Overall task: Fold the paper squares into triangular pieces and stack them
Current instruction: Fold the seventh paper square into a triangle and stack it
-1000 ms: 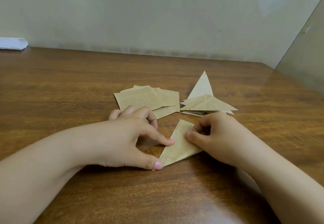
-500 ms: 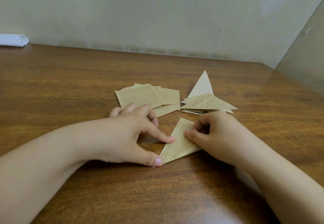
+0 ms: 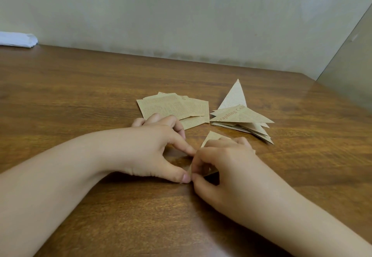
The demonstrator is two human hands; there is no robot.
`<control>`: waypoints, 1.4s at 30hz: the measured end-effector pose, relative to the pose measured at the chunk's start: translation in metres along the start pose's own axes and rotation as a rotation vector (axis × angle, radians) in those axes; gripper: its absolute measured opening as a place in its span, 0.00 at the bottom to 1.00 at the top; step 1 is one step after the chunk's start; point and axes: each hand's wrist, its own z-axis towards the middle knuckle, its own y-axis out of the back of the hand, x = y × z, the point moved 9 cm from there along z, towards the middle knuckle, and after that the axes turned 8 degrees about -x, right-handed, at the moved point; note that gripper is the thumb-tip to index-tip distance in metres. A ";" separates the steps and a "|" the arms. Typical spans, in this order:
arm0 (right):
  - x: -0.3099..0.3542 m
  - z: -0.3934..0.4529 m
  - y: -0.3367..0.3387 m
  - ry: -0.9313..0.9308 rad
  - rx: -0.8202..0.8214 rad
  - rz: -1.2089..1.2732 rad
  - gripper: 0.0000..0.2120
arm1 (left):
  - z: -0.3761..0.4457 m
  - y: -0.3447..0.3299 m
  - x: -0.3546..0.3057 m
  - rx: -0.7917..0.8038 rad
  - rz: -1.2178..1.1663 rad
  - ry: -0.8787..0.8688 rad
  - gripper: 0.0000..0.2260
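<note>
Creasing underway: left hand (image 3: 153, 148) and right hand (image 3: 219, 162) pinch the folded piece (image 3: 211, 137); next, transfer to stack (image 3: 241, 118) at 1 o'clock.

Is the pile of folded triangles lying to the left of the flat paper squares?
No, the folded triangles lie to the right of the flat paper squares.

On the worktop (image 3: 80, 95), paper squares (image 3: 173, 106) lie left of the triangle stack (image 3: 241, 116); a folded piece (image 3: 211, 137) lies before both.
</note>
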 end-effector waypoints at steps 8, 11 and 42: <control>0.008 0.003 0.006 0.069 -0.039 0.034 0.06 | -0.001 -0.001 0.002 0.041 -0.006 0.009 0.14; 0.001 0.003 0.007 0.028 -0.028 0.045 0.07 | -0.001 0.000 -0.001 0.045 -0.028 -0.004 0.11; -0.002 0.004 0.006 -0.003 -0.050 0.129 0.05 | -0.001 -0.001 0.001 0.048 -0.009 -0.006 0.09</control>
